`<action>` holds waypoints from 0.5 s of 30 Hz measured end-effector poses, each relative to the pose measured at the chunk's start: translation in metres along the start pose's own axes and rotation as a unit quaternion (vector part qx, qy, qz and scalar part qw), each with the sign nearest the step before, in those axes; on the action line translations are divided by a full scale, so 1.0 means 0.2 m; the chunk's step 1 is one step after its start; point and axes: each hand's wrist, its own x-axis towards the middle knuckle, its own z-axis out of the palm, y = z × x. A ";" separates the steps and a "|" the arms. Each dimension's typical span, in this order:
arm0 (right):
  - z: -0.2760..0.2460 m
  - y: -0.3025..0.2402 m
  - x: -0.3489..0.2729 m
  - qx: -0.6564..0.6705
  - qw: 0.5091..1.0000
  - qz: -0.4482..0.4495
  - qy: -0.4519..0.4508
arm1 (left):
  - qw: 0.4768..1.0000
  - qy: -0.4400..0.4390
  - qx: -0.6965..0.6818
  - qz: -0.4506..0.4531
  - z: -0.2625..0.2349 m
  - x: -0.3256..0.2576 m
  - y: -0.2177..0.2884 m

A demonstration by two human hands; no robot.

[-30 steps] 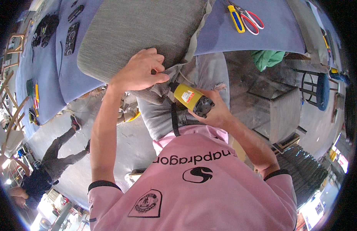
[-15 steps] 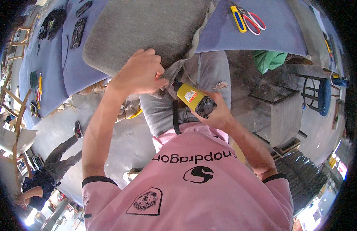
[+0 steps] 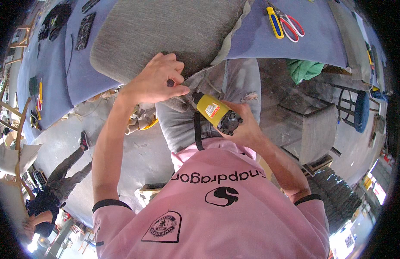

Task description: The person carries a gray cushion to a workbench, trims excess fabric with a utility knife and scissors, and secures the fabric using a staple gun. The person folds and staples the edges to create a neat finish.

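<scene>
A grey upholstered cushion (image 3: 161,34) lies across the blue-covered table edge and over my lap, a loose fabric border (image 3: 233,36) running along its right side. My left hand (image 3: 152,82) rests at its near edge, fingers curled and thumb pressed in on the cover fabric. My right hand (image 3: 246,123) grips a yellow and black staple gun (image 3: 211,108). Its nose points up and left at the cushion's near edge, close to my left thumb; the exact contact point is hidden. The gun's handle is covered by my right hand.
Red-and-white-handled scissors (image 3: 291,28) and a yellow-and-blue-handled tool (image 3: 274,22) lie on the blue table (image 3: 312,41). A green cloth (image 3: 304,70) hangs below its edge. A blue-seated stool (image 3: 361,111) stands right. Another person (image 3: 53,192) is at far left.
The staple gun has tilted slightly and its nose has shifted a little left. My left thumb has straightened toward it. The cushion appears slightly shifted in view.
</scene>
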 end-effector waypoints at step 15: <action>0.07 0.16 -0.25 -0.086 0.986 0.143 -0.012 | 0.995 -0.014 0.095 -0.025 0.00 0.02 0.10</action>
